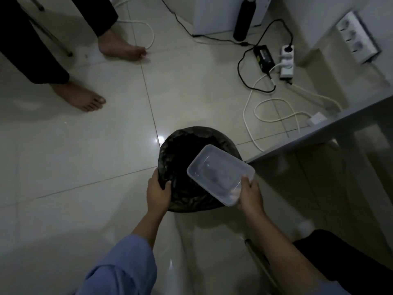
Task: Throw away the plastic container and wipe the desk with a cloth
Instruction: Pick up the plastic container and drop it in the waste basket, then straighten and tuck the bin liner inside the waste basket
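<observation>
Holding the clear plastic container point(220, 174) by its near corner in my right hand point(249, 195) over the bin bag point(191, 158), left hand point(158, 191) gripping the rim to keep it open.

The bin point(187, 167) mouth gapes open below the plastic container point(221, 174). The desk edge point(319, 135) crowds the right; tiled floor point(85, 156) lies bare left.

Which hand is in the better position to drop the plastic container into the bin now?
The right hand. It already holds the plastic container over the open bin bag, so it probably only needs to let go. The left hand grips the bag's rim.
</observation>
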`<control>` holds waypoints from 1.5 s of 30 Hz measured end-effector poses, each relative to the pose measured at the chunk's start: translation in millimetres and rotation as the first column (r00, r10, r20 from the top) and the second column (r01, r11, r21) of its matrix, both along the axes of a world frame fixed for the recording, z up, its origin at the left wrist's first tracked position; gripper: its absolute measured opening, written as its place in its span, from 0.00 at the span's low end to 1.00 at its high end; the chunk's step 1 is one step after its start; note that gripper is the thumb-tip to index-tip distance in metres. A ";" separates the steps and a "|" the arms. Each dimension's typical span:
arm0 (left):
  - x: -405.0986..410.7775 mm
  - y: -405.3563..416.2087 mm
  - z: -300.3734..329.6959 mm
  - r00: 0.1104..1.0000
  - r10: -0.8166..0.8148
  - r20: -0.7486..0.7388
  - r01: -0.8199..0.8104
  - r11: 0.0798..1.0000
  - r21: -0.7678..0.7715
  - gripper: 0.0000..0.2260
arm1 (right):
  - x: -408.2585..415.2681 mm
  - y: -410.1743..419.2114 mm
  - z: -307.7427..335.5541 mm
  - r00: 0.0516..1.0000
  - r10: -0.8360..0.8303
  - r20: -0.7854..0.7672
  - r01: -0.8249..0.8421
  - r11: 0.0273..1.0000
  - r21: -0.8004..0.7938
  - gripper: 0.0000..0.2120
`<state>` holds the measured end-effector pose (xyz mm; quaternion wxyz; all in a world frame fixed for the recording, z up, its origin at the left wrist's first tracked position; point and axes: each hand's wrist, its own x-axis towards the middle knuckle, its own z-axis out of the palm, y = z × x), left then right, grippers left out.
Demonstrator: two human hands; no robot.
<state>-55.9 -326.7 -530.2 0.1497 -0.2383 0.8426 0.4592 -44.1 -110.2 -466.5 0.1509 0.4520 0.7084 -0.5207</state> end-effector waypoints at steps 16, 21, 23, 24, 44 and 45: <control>16.4 17.4 4.9 0.990 -0.140 -0.029 0.136 0.985 -0.107 0.25 | 8.5 -9.4 -0.9 0.988 0.120 0.099 -0.140 0.962 0.234 0.24; 19.4 11.7 -10.7 0.991 -0.122 -0.053 0.117 0.990 -0.081 0.19 | 16.3 11.8 -3.9 0.987 -0.003 0.160 -0.066 0.903 0.424 0.24; 20.7 7.4 -18.7 0.999 -0.014 0.049 0.014 1.000 0.003 0.21 | 22.7 20.3 -11.7 0.974 -0.042 0.223 -0.038 0.939 0.343 0.28; 20.3 5.5 -22.6 0.992 0.045 0.118 -0.051 0.998 0.042 0.25 | 27.9 26.7 -26.6 0.961 -0.051 0.270 -0.028 0.960 0.279 0.32; 28.4 -9.5 -8.0 0.702 0.435 0.564 -0.640 0.732 0.232 0.28 | 38.9 48.3 -33.1 0.847 -0.443 0.295 0.447 0.893 0.058 0.16; 26.3 -10.6 -0.8 0.713 0.440 0.547 -0.651 0.704 0.283 0.24 | 35.7 48.0 -29.2 0.856 -0.449 0.255 0.452 0.891 0.050 0.12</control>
